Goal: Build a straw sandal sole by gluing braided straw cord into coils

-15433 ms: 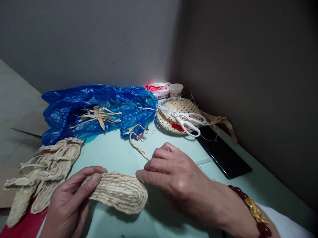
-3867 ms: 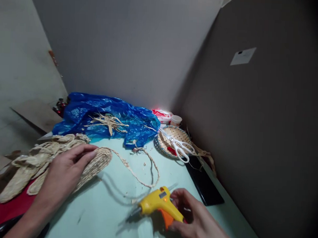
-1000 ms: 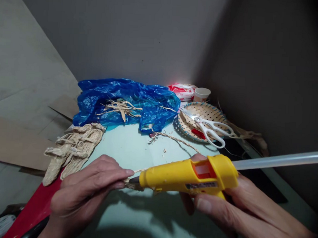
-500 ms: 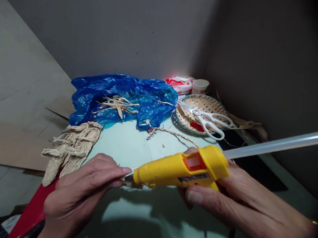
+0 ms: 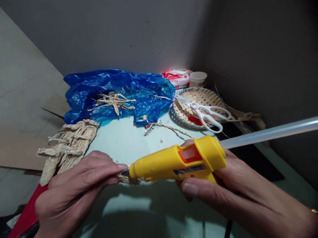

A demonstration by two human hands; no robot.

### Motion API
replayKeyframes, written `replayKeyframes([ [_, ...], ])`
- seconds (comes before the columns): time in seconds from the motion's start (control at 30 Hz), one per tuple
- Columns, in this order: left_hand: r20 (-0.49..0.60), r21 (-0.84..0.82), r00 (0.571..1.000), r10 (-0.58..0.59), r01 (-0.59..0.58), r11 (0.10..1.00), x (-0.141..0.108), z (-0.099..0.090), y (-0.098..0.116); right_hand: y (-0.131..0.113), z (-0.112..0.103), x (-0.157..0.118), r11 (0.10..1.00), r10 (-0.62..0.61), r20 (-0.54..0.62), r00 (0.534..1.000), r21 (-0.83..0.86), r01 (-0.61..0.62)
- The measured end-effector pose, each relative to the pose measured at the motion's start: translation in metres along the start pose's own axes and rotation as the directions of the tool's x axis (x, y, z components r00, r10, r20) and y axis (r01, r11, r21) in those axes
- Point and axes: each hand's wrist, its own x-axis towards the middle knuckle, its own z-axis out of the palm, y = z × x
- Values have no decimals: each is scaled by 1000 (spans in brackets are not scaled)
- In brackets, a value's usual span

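Note:
My right hand [image 5: 211,189] grips a yellow hot glue gun [image 5: 159,164], with a long clear glue stick [image 5: 276,133] sticking out of its back end. The gun lies level and points left, its dark nozzle at the fingertips of my left hand [image 5: 84,186]. Between thumb and fingers my left hand pinches a small braided straw piece [image 5: 130,179], mostly hidden by the hand and the gun. The nozzle meets or nearly meets this piece; I cannot tell which. Left of my left hand lie woven straw slippers [image 5: 68,146] with pearl-like beads.
A blue plastic bag [image 5: 97,81] with loose straw strands [image 5: 116,103] lies at the back. Behind the gun are a twisted straw cord [image 5: 171,128] and a woven basket [image 5: 180,113] with white-handled scissors [image 5: 209,114] across it. A paper cup [image 5: 198,79] and a red-and-white packet [image 5: 180,79] stand near the wall.
The whole view has shifted slightly, so everything sits a little further left and higher. The gun's nozzle stays at the straw piece, and both hands keep their grips.

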Motion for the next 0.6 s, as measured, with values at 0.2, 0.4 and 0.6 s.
replayKeyframes([
  [0.2,19,16,1000,9,-10,1000,-1,-2,0,5,0,-3,999,-29,4,1000,-24,29],
  [0.4,10,23,999,51,-51,998,-4,1,-4,4,2,1,997,-73,37,997,34,72],
  [0.6,-3,9,998,62,-62,998,-5,3,-6,4,2,1,998,-62,48,997,9,62],
])
